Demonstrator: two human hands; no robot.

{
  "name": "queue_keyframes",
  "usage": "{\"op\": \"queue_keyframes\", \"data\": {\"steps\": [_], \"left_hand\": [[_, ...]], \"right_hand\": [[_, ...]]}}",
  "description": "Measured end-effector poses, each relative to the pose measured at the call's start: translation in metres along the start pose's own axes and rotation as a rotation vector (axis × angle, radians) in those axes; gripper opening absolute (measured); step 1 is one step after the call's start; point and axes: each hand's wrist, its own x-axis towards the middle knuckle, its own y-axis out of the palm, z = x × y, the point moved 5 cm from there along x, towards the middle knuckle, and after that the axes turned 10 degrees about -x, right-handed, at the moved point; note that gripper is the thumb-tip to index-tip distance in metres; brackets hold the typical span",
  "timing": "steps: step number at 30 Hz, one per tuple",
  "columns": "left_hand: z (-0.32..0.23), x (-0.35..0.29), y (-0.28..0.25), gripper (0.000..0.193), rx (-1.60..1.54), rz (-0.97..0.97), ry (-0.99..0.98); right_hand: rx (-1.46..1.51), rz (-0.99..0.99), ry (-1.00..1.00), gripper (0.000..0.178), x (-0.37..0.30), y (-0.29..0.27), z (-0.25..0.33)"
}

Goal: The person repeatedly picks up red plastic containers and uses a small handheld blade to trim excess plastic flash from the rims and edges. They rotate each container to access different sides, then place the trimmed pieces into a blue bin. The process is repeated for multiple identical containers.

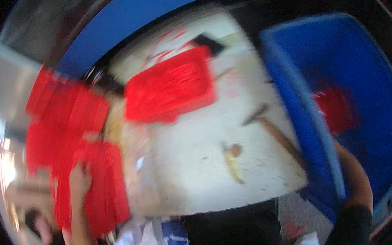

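Bundle (139, 243): white and blue, cloth or bag, too blurred to tell; just below the near edge of the desk (189, 180).
Person (41, 227): a second one, only partly seen at the lower left.
Left hand (80, 179): laid on the nearer red pieces; smeared by blur, so I cannot tell whether the fingers grip or merely rest.
Red pieces (106, 185): several, close together in a pile along the left side of the desk; I judge these to be the gathered share of the work, though their number cannot be counted.
Right forearm (358, 177): reaches into the blue bin (279, 69); the right hand is hidden by the bin's wall, so wide, narrow or holding something cannot be told.
Yellowish item (234, 168): slim, with a brown rounded end, apart from both hands.
Hammer (278, 139): on the desk, handle end near the bin, in neither visible grasp.
Red item (335, 109): inside the bin, apparently not yet dealt with; whether more lie below is hidden.
Red tray (171, 86): alone on the farther desk, away from the hands; probably unfinished, but its state is unclear.
Black object (209, 44): just beyond the tray, kind unclear.
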Motion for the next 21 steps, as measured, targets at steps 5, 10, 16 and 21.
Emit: {"op": "queue_keyframes", "data": {"steps": [5, 10, 16, 21], "left_hand": [[-0.016, 0.007, 0.0, 0.031, 0.063, 0.149, -0.072], [-0.13, -0.005, -0.068, 0.036, 0.05, -0.133, 0.205], [-0.229, -0.066, -0.06, 0.046, -1.632, -0.07, 0.406], [-0.174, -0.097, 0.011, 0.045, -2.586, -0.011, 0.031]], "right_hand": [[-0.043, 0.165, 0.0, 0.028, -0.025, -0.01, -0.008], [0.385, -0.208, 0.06, 0.028, -0.084, -0.196, 0.003], [0.449, -0.861, -0.545, 0.014, -0.284, -0.373, 0.131], [-0.192, -0.963, -1.081, 0.012, -0.319, -0.311, 0.36]]}}
